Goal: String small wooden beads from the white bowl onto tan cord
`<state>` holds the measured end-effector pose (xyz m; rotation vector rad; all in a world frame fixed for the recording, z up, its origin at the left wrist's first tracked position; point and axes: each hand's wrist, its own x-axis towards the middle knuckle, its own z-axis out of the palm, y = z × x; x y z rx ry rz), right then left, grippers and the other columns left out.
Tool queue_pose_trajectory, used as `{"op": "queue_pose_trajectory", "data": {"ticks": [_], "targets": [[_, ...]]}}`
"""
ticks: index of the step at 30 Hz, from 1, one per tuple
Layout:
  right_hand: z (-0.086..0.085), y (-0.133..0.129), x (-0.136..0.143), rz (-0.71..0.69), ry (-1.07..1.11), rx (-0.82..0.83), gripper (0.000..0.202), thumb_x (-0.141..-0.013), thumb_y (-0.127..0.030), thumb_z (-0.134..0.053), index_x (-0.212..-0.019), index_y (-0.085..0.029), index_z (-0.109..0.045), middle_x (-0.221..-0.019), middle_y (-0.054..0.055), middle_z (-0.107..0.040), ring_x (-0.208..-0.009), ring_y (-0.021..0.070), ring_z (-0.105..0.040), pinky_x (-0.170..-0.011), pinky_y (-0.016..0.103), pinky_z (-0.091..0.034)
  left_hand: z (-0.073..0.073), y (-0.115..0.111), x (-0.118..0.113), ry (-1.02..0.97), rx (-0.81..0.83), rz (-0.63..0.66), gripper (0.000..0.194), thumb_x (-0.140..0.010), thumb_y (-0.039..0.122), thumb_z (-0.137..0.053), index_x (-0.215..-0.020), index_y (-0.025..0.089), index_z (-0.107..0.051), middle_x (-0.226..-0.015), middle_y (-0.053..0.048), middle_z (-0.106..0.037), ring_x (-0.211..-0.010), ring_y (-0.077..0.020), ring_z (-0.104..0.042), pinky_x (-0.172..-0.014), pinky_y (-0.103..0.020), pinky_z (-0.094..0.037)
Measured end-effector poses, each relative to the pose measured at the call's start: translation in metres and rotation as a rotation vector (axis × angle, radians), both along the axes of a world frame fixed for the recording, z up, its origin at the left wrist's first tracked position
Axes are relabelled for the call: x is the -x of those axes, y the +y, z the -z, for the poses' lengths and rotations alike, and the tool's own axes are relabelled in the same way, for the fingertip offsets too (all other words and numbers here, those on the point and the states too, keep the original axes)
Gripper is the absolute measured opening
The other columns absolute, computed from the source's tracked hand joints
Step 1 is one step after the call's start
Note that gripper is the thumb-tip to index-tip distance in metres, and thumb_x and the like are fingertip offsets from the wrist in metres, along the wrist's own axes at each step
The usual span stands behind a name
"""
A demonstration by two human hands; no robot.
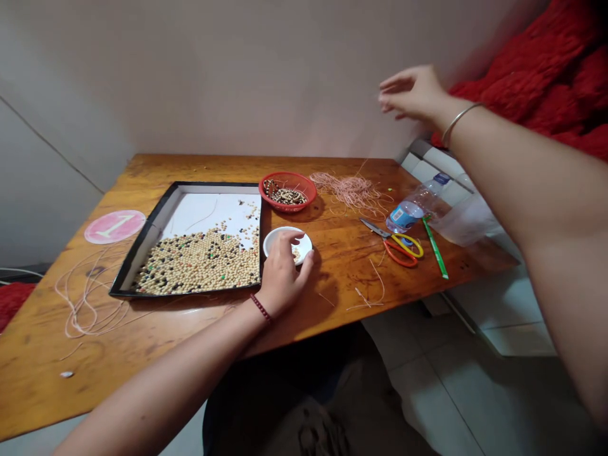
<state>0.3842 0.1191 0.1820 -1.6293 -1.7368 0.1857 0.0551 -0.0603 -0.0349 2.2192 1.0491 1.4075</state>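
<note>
My left hand [284,272] rests at the near side of a small white bowl [267,242], its fingers apart over the bowl. A few beads lie inside that bowl. Raised high above the table's right side is my right hand [408,94], its thumb and fingertips close together; what they hold, if anything, is too small to name. Left of the bowl lies a black-rimmed tray [124,271] of cream, black and coloured beads. A red basket [289,204] with strung beads stands behind the bowl, beside a tangle of pink cord [349,190].
Scissors [396,244], a plastic bottle [408,212] and a green stick [436,250] lie at the right. A pink round card [114,227] and looped cord [85,304] are at the left. Behind the wooden table [180,345] rises a wall.
</note>
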Motion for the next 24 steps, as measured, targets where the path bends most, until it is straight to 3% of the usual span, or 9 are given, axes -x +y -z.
{"op": "queue_pose_trajectory", "data": {"ticks": [2,4,8,11,17,24], "targets": [[0.026,-0.01,0.01,-0.032,-0.231,0.072,0.062,-0.076,-0.037,-0.072,-0.133,-0.025,-0.053,-0.13,0.006,-0.059,-0.085,0.0139,-0.065,-0.072,0.029,-0.051,0.0,0.0,0.0,0.005,-0.01,0.002,0.033,-0.087,0.024,-0.056,-0.118,0.02,-0.043,-0.112,-0.01,-0.055,-0.097,-0.0205,-0.057,-0.081,-0.035,-0.049],[0.055,-0.026,0.019,-0.15,-0.614,0.151,0.052,-0.08,-0.031,-0.067,-0.129,-0.017,-0.057,-0.125,0.01,-0.062,-0.09,0.0147,-0.062,-0.078,0.028,-0.046,0.0,0.0,0.0,0.012,-0.022,0.004,0.033,-0.088,0.024,-0.056,-0.118,0.02,-0.042,-0.111,-0.01,-0.054,-0.096,-0.0205,-0.056,-0.081,-0.035,-0.049],[0.112,-0.067,0.029,-0.296,-0.836,0.42,0.022,-0.07,-0.029,-0.074,-0.09,-0.018,-0.075,-0.08,0.003,-0.071,-0.073,0.0145,-0.061,-0.067,0.024,-0.04,0.0,-0.001,0.0,0.034,-0.044,0.009,0.034,-0.087,0.021,-0.054,-0.119,0.019,-0.042,-0.11,-0.01,-0.055,-0.096,-0.0206,-0.056,-0.08,-0.034,-0.049],[0.142,-0.094,0.025,-0.315,-1.024,0.547,0.025,-0.074,-0.029,-0.068,-0.098,-0.023,-0.074,-0.09,0.005,-0.074,-0.081,0.0193,-0.065,-0.061,0.025,-0.037,0.0,-0.001,0.0,0.05,-0.057,0.019,0.033,-0.087,0.02,-0.054,-0.118,0.019,-0.042,-0.11,-0.011,-0.056,-0.097,-0.0208,-0.056,-0.08,-0.034,-0.049],[0.168,-0.124,0.004,-0.295,-1.155,0.455,0.021,-0.081,-0.026,-0.057,-0.096,-0.018,-0.069,-0.1,0.009,-0.072,-0.088,0.0228,-0.066,-0.06,0.027,-0.035,0.0,-0.002,0.0,0.035,-0.111,0.039,0.031,-0.087,0.019,-0.055,-0.116,0.02,-0.043,-0.107,-0.009,-0.057,-0.094,-0.0199,-0.057,-0.077,-0.032,-0.05],[0.181,-0.126,-0.001,-0.25,-1.184,0.442,0.024,-0.088,-0.022,-0.047,-0.09,-0.014,-0.07,-0.094,0.013,-0.071,-0.082,0.0221,-0.067,-0.06,0.027,-0.035,-0.004,-0.005,-0.001,0.001,-0.239,0.055,0.029,-0.086,0.016,-0.057,-0.112,0.019,-0.045,-0.101,-0.008,-0.058,-0.089,-0.0179,-0.059,-0.071,-0.029,-0.05]]}}
